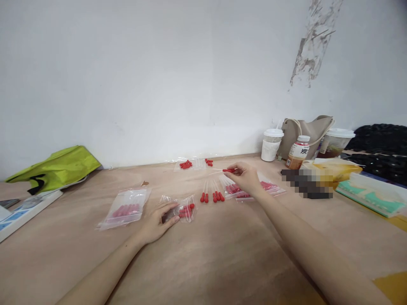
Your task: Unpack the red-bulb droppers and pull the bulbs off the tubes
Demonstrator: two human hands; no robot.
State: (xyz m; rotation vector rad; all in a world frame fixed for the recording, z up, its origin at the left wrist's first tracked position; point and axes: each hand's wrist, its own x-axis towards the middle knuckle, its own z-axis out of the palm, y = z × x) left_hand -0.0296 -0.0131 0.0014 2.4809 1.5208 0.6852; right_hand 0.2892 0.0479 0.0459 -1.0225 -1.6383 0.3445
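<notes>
My right hand [243,176] pinches a dropper [228,170] by its red rubber bulb, the thin clear tube pointing left above the table. Below it several loose droppers [217,195] lie in a row, red bulbs toward me. My left hand [159,222] rests at a clear plastic bag [187,212] with red bulbs inside, thumb and fingers apart along its left edge. Left of that hand lies a zip bag [127,207] with several red-bulbed droppers. More bagged droppers [233,188] lie under and beside my right hand, partly hidden by it.
Against the wall lies another clear bag of droppers [186,164]. A paper cup [271,146], a bottle [299,152], a grey bag [288,131] and tissue packs [369,197] stand or lie at right. A yellow-green bag [60,167] and a white box [32,214] are at left.
</notes>
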